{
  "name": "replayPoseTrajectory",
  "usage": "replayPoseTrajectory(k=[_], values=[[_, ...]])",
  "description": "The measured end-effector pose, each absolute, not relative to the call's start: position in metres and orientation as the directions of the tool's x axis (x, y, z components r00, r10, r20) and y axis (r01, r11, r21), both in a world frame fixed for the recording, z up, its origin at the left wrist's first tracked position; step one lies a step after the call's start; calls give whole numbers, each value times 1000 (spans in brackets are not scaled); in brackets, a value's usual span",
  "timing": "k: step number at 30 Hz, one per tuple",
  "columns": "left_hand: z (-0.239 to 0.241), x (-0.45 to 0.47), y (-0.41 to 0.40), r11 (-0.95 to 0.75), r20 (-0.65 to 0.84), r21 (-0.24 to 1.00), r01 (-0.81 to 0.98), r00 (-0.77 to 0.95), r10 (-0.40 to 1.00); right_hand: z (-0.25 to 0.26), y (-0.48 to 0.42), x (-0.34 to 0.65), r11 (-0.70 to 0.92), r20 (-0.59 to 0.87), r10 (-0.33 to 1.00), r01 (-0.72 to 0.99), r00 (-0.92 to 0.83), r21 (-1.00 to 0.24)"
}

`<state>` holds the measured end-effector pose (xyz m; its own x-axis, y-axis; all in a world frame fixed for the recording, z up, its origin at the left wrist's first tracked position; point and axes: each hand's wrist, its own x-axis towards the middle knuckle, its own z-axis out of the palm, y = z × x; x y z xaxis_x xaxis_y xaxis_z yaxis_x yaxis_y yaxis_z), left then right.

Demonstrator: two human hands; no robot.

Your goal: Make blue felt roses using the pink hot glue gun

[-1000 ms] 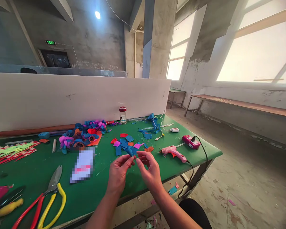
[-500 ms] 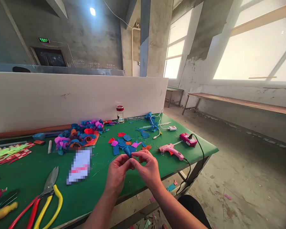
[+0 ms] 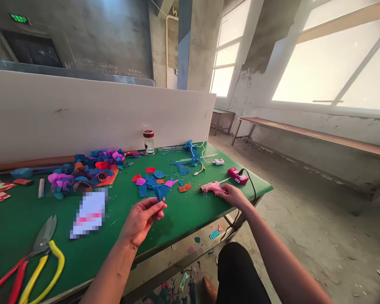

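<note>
My left hand is raised over the green table, its fingertips pinched on a small blue felt piece. My right hand reaches out to the right and closes on the handle of the pink glue gun, which lies on the table near its right edge. A scatter of blue, red and pink felt cut-outs lies just beyond my left hand.
A heap of rolled felt flowers sits at the back left. A small red-capped jar stands by the white partition. Yellow and red-handled shears lie at the near left. A pink power strip and white cable are at the right.
My right hand left the blue felt piece and moved right to the glue gun. My left hand keeps the piece. The view has tipped downward.
</note>
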<state>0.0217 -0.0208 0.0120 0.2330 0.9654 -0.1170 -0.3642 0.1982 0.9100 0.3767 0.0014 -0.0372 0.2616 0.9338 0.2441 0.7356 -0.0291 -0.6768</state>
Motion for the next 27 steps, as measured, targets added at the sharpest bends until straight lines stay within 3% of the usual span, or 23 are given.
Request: replayPoseTrajectory(k=[5, 9, 12, 14, 16, 20, 27], values=[[5, 18, -15, 223, -118, 884, -411, 266, 957, -39, 12, 379, -16, 106, 985, 687, 135, -727], [0, 16, -12, 238, -129, 874, -423, 270, 954, -27, 0, 372, 2, 85, 990, 606, 109, -796], [-2, 16, -11, 232, -134, 882, -411, 252, 958, -13, -17, 355, 34, 58, 995, 285, 78, -958], [-3, 17, -10, 219, -127, 887, -406, 241, 962, -2, -29, 337, 22, 23, 1000, 85, 1, -996], [-3, 17, -10, 209, -118, 893, -400, 240, 964, 8, -38, 317, 29, 29, 998, 8, -52, -1000], [-3, 17, -11, 202, -113, 899, -388, 239, 964, 25, -53, 282, 104, 93, 985, 65, -147, -992], [1, 18, -15, 176, -110, 916, -359, 199, 974, 41, -62, 258, 327, 295, 945, 376, -142, -867]])
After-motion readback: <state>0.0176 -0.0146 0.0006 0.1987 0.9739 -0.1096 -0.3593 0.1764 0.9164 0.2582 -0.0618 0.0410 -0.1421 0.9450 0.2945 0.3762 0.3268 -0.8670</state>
